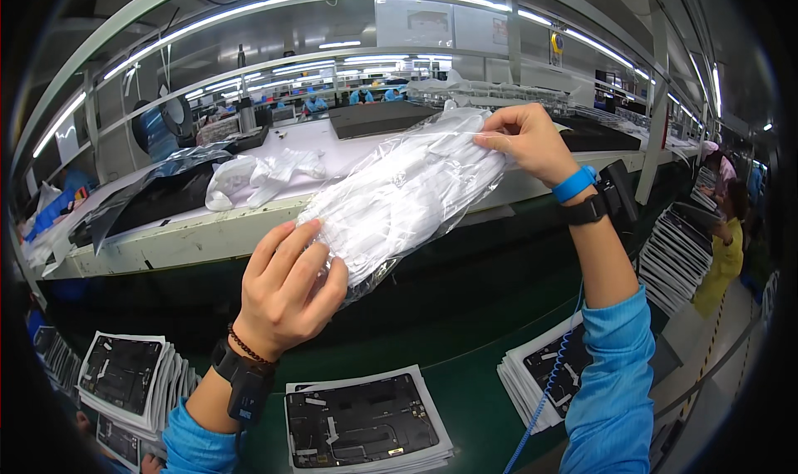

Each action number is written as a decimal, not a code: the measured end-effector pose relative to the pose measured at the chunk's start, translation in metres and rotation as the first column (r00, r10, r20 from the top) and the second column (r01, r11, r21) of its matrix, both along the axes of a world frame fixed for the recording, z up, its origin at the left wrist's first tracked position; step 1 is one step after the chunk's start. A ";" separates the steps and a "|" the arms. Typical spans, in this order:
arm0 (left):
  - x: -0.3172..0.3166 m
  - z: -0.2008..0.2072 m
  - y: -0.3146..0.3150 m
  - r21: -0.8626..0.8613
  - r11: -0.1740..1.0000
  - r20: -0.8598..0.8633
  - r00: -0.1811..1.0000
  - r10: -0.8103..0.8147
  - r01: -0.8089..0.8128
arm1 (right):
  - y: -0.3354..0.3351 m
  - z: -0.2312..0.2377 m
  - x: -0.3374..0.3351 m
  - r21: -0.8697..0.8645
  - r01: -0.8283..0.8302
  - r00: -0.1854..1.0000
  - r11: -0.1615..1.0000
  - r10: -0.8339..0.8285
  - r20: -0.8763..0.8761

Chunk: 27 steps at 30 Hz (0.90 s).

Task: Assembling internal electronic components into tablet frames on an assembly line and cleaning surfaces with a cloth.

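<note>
A clear plastic bag [399,199], packed with soft white pieces whose kind I cannot make out, is held up slantwise in front of me. My left hand [287,291] grips its lower left end, fingers curled over the film. At the upper right corner, my right hand [532,141] pinches the plastic between thumb and fingers. Below the bag lies a stack of black flat panels with white sheets [366,420], and the top panel shows thin cables and small white strips.
Similar stacks stand at the lower left [125,374] and lower right [540,370]. A blue coiled cord [544,395] hangs by my right arm. Crumpled white plastic [258,179] and a dark board [378,119] rest on the bench shelf [199,239]. People work at far right.
</note>
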<state>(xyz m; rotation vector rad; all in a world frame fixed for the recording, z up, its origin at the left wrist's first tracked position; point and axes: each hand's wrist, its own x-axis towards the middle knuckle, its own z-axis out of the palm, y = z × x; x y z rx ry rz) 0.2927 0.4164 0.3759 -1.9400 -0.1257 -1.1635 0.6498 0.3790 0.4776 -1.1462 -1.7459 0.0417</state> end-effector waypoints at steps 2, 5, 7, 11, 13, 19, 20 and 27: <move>0.001 0.002 -0.002 -0.016 1.000 0.013 1.000 -0.014 0.014 | 0.000 0.001 0.001 0.019 0.058 0.998 0.998 -0.058 0.028; 0.002 0.002 -0.002 -0.017 1.000 0.033 0.999 -0.019 0.020 | 0.002 0.002 0.005 0.067 0.008 0.998 0.998 -0.003 -0.063; 0.003 0.004 -0.002 -0.018 1.000 0.044 0.999 -0.024 0.025 | 0.003 0.003 0.010 0.133 0.018 0.996 0.991 -0.006 -0.088; 0.005 0.005 -0.002 -0.020 1.000 0.058 0.998 -0.021 0.022 | 0.011 0.006 0.025 0.148 0.005 0.974 0.989 0.029 -0.224; 0.004 0.006 -0.003 -0.031 0.999 0.052 0.998 -0.026 0.027 | 0.011 0.010 0.021 0.116 -0.018 0.814 0.993 0.082 -0.575; 0.006 0.005 -0.003 -0.040 0.998 0.053 0.998 -0.038 0.040 | 0.026 0.013 0.069 0.275 -0.177 0.413 0.945 0.325 -0.851; 0.008 0.005 -0.002 -0.047 0.998 0.055 0.998 -0.039 0.042 | 0.027 0.017 0.082 0.347 -0.056 0.336 0.936 0.345 -0.877; 0.007 0.008 -0.004 -0.052 0.998 0.057 0.998 -0.020 0.023 | -0.028 0.034 0.091 0.392 -0.478 0.288 0.786 0.562 -0.776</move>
